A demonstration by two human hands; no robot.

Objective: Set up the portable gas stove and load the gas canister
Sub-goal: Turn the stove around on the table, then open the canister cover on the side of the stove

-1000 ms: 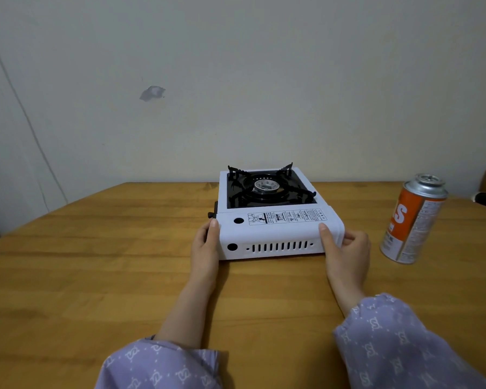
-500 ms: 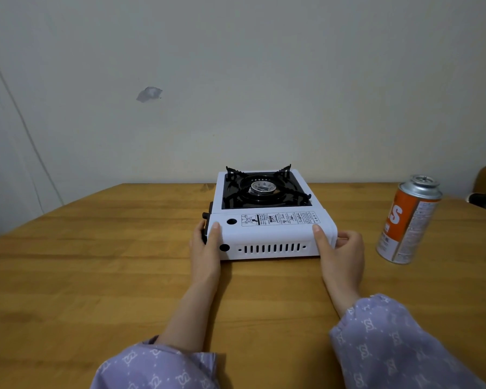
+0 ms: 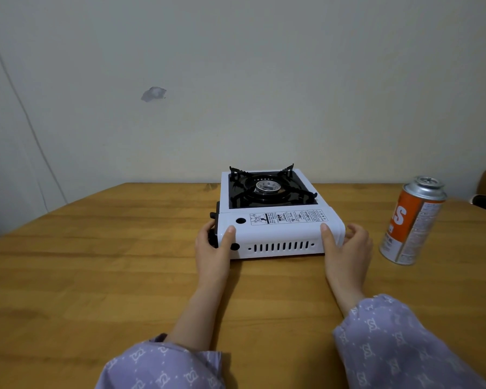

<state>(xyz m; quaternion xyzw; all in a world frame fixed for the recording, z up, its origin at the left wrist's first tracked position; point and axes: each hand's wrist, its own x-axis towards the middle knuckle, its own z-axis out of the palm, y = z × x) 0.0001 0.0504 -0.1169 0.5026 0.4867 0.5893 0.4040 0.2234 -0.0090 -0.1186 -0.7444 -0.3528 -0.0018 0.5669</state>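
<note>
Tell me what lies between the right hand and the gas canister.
Nothing: in the head view, only bare wooden table separates the right hand, which grips the stove, from the upright gas canister.

**Stove at table's centre, canister at three o'clock**

A portable stove (image 3: pixel 278 220) sits on the table (image 3: pixel 95 262), a hand at each near corner: left hand (image 3: pixel 212 248) at nine o'clock, right hand (image 3: pixel 345 248) at three. The gas canister (image 3: pixel 411 220) stands farther out at three o'clock, apart from both.
</note>
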